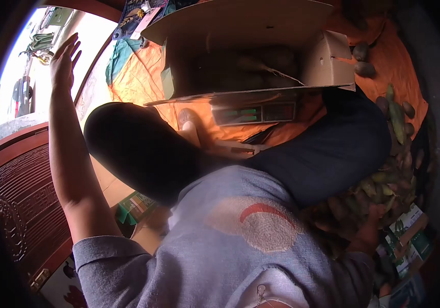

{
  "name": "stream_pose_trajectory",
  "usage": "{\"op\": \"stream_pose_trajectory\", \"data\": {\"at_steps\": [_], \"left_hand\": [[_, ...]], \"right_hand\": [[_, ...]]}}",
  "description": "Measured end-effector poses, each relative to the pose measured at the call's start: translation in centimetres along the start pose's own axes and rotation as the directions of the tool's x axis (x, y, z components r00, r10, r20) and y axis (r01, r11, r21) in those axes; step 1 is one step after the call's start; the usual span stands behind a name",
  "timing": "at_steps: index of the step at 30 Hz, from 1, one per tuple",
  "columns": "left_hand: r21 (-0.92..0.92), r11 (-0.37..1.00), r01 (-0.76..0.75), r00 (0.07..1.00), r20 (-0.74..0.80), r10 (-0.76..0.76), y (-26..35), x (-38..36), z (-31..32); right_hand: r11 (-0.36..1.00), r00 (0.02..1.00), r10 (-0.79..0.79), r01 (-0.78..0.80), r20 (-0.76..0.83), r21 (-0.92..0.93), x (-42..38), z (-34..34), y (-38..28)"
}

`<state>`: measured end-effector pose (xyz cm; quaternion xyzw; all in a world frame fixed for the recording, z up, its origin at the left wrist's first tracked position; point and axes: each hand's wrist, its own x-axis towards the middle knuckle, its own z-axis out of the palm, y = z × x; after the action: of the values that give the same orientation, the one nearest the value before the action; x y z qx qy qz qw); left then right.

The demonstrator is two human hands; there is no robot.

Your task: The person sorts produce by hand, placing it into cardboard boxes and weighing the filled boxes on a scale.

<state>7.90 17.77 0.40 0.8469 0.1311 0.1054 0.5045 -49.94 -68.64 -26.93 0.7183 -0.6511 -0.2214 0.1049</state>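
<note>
My left hand (pixel 64 64) is raised at the upper left, empty, with its fingers stretched and apart. My right hand (pixel 374 219) is low at the right, against a pile of brown and greenish tubers (pixel 356 200); its fingers are dim and blend with the pile, so what it holds, if anything, cannot be made out. Ahead of my bent legs stands an open cardboard box (pixel 327 59) with dark tubers (pixel 251 64) in its shadowed inside, one trailing a long pale root. Just below the box's near edge shows a digital scale (pixel 240 116) with lit displays.
An orange sheet (pixel 145 77) covers the ground around the box. Loose tubers (pixel 365 69) lie to its right. A carved red-brown wooden panel (pixel 35 190) stands at the left. Printed cartons (pixel 410 238) are at the lower right, and a small green box (pixel 135 205) lies beside my left leg.
</note>
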Motion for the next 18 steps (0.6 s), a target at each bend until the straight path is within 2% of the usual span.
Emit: {"op": "stream_pose_trajectory", "data": {"at_steps": [3, 6, 9, 10, 12, 14, 15, 16, 17, 18], "left_hand": [[-0.054, 0.994, -0.099, 0.992, 0.078, 0.103, 1.8, 0.4, 1.7], [-0.128, 0.971, -0.202, 0.931, 0.283, 0.230, 2.7, 0.6, 3.3], [-0.095, 0.962, -0.255, 0.858, 0.437, 0.271, 4.5, -0.5, 5.7], [-0.092, 0.950, -0.297, 0.819, 0.487, 0.303, 4.6, -0.3, 6.3], [-0.109, 0.937, -0.331, 0.755, 0.565, 0.332, 5.0, -0.5, 7.5], [-0.111, 0.935, -0.336, 0.728, 0.599, 0.333, 5.3, -0.9, 8.8], [-0.076, 0.925, -0.372, 0.737, 0.581, 0.344, 5.6, -1.5, 9.7], [-0.061, 0.900, -0.431, 0.708, 0.596, 0.379, 5.5, -1.7, 10.3], [-0.044, 0.871, -0.489, 0.676, 0.611, 0.411, 5.5, -1.8, 11.0], [-0.043, 0.876, -0.480, 0.663, 0.637, 0.394, 5.7, -2.8, 11.4]], "right_hand": [[0.990, 0.991, 0.067, -0.051, -0.120, 0.128, -1.3, -1.9, 0.2], [0.953, 0.959, 0.169, -0.100, -0.229, 0.285, -3.5, -4.1, 0.2], [0.842, 0.901, -0.069, 0.282, -0.428, 0.459, -4.5, -8.8, -0.1], [0.750, 0.849, -0.181, 0.445, -0.496, 0.489, -2.7, -9.8, 0.1], [0.492, 0.691, -0.186, 0.681, -0.699, 0.543, -1.4, -12.6, -1.3], [0.327, 0.571, -0.276, 0.812, -0.773, 0.483, -5.7, -19.7, -5.2], [0.325, 0.550, -0.304, 0.827, -0.778, 0.458, -9.2, -23.7, -7.6], [0.322, 0.529, -0.332, 0.842, -0.781, 0.433, -12.7, -27.3, -10.0], [0.309, 0.462, -0.389, 0.880, -0.797, 0.360, -15.7, -30.4, -12.0], [0.290, 0.393, -0.446, 0.913, -0.804, 0.285, -18.5, -33.1, -14.1]]}}
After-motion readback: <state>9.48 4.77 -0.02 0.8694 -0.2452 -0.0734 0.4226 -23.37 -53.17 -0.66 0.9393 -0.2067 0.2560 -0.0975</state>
